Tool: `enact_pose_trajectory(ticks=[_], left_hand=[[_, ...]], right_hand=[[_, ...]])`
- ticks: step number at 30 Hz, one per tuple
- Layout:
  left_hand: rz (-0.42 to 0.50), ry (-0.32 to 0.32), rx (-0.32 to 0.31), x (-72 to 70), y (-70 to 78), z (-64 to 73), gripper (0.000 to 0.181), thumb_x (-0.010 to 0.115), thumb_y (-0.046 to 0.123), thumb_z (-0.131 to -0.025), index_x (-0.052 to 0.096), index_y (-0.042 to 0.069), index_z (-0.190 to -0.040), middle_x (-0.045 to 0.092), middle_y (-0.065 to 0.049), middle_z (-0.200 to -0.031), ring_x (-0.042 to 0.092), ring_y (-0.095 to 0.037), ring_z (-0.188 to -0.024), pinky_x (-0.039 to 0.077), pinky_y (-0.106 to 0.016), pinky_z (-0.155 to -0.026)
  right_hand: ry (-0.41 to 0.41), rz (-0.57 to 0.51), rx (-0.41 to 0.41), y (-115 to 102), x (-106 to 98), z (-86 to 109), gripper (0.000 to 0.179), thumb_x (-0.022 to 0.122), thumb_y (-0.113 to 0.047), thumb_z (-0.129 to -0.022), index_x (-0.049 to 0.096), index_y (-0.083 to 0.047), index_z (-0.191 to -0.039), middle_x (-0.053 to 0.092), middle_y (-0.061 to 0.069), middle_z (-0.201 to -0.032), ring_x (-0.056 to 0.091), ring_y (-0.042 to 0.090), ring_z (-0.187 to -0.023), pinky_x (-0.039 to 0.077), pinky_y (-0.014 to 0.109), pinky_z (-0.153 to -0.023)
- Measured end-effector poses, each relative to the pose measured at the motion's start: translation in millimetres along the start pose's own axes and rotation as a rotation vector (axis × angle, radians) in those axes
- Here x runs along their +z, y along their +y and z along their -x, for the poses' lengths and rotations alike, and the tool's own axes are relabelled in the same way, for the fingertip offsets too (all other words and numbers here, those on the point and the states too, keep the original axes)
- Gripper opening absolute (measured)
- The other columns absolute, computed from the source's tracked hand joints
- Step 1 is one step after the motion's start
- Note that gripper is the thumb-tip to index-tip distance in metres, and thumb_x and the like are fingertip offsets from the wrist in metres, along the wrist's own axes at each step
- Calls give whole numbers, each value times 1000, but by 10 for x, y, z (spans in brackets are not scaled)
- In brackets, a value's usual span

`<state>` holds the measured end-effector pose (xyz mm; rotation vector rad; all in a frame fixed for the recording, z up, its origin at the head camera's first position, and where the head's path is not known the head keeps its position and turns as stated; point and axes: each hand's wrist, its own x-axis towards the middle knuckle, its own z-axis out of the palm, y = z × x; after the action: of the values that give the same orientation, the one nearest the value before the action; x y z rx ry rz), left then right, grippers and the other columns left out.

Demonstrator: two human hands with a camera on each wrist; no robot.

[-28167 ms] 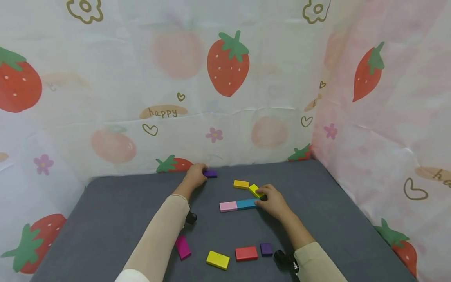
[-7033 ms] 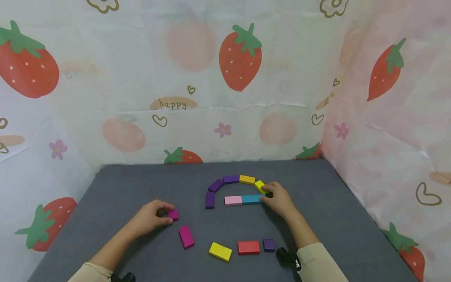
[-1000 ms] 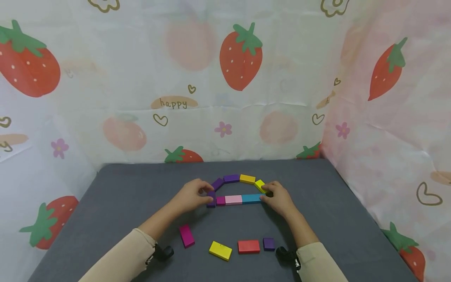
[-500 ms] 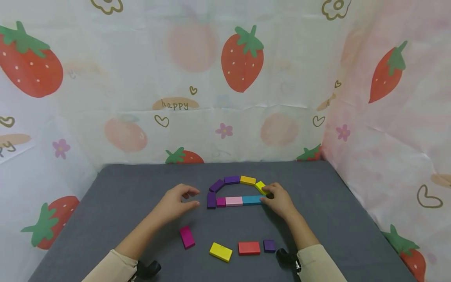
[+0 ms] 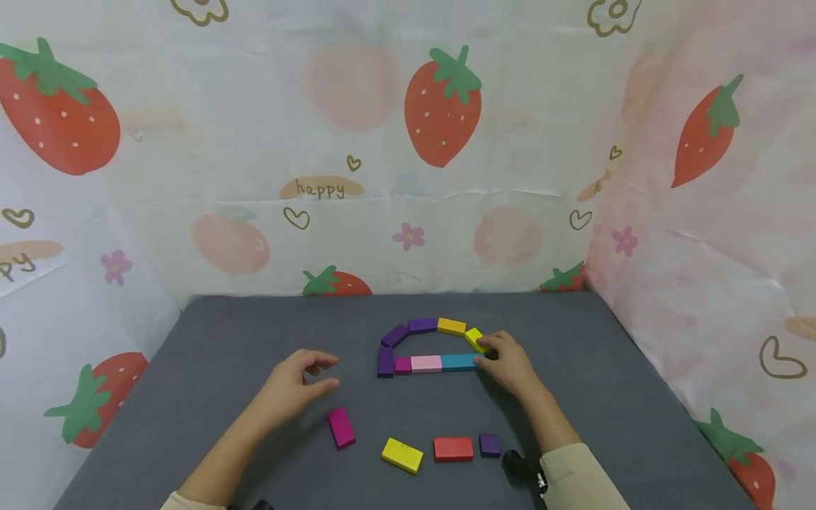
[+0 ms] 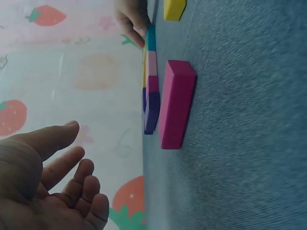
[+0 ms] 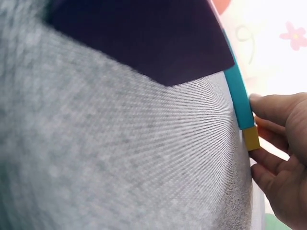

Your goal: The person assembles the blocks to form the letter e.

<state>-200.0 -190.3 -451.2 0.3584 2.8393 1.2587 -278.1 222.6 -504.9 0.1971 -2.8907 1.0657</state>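
Note:
In the head view my left hand point(image 5: 290, 388) hovers left of the blocks, thumb and fingers apart and holding nothing. A magenta block point(image 5: 341, 428) lies just in front of it. My right hand point(image 5: 508, 363) curls round the right end of the arrangement. In the right wrist view, its thumb is at the blue block point(image 7: 238, 91) and its fingers are about a small yellow block point(image 7: 251, 139). A row of small magenta point(image 5: 403, 365), pink point(image 5: 426, 363) and blue blocks runs below an arch of purple point(image 5: 423, 325), orange-yellow point(image 5: 452, 326) and bright yellow point(image 5: 474, 338) blocks.
Nearer the front of the grey table point(image 5: 242, 340) lie a yellow block point(image 5: 402, 455), a red block point(image 5: 453, 448) and a small purple block point(image 5: 489, 445). A strawberry-print cloth point(image 5: 357, 127) stands behind and along the sides.
The small magenta block, held by the left hand earlier, now sits at the row's left end. The left hand has let go of the left purple block and drawn back left. The right hand stays put.

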Motion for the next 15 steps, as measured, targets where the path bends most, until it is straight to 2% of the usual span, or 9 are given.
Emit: enact_pose_trajectory(ticks=[7, 15], left_hand=[[19, -22, -49, 4, -36, 122, 39, 78, 29, -92, 69, 14, -128, 64, -6, -127, 57, -26, -114, 49, -39, -87], [24, -18, -84, 64, -126, 210, 44, 81, 32, -89, 69, 14, -128, 64, -1, -124, 58, -25, -112, 49, -36, -81]], right_hand=[[0, 14, -9, 4, 2, 1, 41, 75, -19, -95, 68, -6, -132, 58, 13, -132, 57, 35, -121, 47, 54, -102], [-11, 30, -13, -6, -1, 6, 41, 74, -20, -95, 67, -5, -133, 58, 14, -131, 58, 36, -120, 48, 55, -101]])
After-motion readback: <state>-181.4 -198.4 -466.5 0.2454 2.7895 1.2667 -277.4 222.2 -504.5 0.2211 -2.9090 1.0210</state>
